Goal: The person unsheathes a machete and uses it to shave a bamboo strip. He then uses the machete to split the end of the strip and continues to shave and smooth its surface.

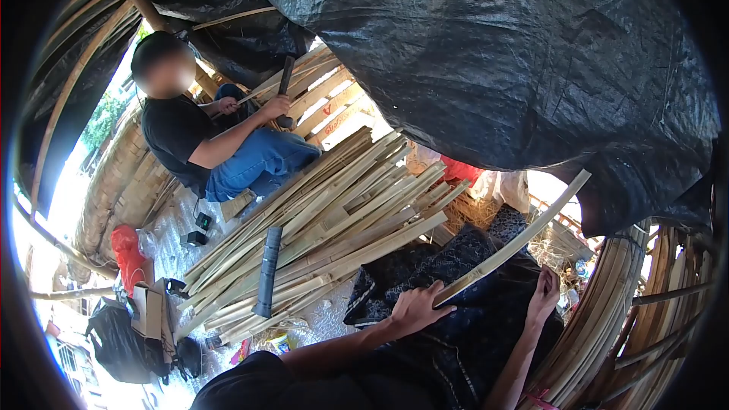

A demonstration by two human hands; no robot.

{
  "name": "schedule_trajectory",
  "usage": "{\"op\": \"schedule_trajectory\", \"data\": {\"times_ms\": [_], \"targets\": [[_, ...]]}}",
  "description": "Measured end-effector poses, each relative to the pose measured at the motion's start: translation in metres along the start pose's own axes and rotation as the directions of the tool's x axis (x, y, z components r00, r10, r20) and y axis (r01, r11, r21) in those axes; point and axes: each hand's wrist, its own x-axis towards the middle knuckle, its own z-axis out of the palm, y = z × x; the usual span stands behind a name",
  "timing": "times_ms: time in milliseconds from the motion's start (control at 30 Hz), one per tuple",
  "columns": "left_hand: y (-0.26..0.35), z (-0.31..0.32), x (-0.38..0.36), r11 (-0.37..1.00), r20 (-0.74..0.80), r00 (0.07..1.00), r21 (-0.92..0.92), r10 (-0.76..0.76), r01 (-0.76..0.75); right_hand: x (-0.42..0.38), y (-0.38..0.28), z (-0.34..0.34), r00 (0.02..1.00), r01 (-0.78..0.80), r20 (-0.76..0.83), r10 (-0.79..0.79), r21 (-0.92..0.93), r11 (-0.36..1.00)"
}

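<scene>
My left hand (418,310) is closed around the lower end of a split bamboo strip (524,235), which slants up and to the right. On the right, my right hand (544,293) is raised above my lap, apart from the strip. Its fingers are loosely bent, and I see nothing in them. Dark patterned cloth (456,342) covers my lap beneath both hands. A large pile of bamboo strips (326,220) lies in front of me. Across its near side rests a long black object (267,272), perhaps a wrapped blade or sheath.
Another person (178,121) sits across the pile, holding a dark flat tool (285,76) and a thin strip. Bundled bamboo (607,296) stands close on my right. Black tarpaulin (486,45) hangs low overhead. A black bag (121,342) and a cardboard box (148,310) sit at left.
</scene>
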Motion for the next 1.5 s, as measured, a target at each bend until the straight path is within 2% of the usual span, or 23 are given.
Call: {"op": "schedule_trajectory", "data": {"times_ms": [467,567,667,833,967,1033,1267,1333,1500], "targets": [[-0.001,0.001,0.000,1.000,0.013,1.000,0.009,-0.014,0.014,0.000,0.001,0.002,0.998,0.049,-0.037,-0.048,0.029,0.998],[0.000,-0.001,0.001,1.000,0.019,1.000,0.004,-0.014,0.014,0.000,-0.006,-0.001,0.999,0.046,0.005,-0.046,-0.048,0.998],[0.000,-0.002,0.001,1.000,0.025,1.000,-0.005,-0.013,0.013,-0.001,-0.008,0.000,0.997,0.076,0.022,-0.075,-0.041,0.996],[0.001,-0.003,0.000,1.000,0.026,1.000,-0.007,-0.006,0.006,-0.001,0.005,0.000,0.981,0.195,0.042,-0.190,-0.148,0.970],[0.000,-0.002,0.001,1.000,0.030,0.999,-0.003,-0.014,0.014,0.000,0.011,0.001,0.977,0.212,0.011,-0.211,-0.087,0.973],[0.001,-0.002,0.000,1.000,0.034,0.999,-0.007,-0.013,0.014,0.000,-0.001,-0.001,0.967,0.254,0.026,-0.254,-0.162,0.953],[0.002,-0.003,0.001,1.000,0.028,1.000,-0.002,-0.011,0.012,0.001,-0.010,-0.003,0.980,0.199,0.054,-0.193,-0.116,0.973],[0.001,-0.002,0.001,1.000,0.033,0.999,0.003,-0.016,0.016,0.000,-0.014,-0.003,0.993,0.113,0.057,-0.107,-0.118,0.987],[0.002,-0.003,0.001,1.000,0.030,1.000,-0.001,-0.008,0.008,0.001,-0.009,-0.003,0.991,0.126,0.057,-0.120,-0.105,0.986]]}}
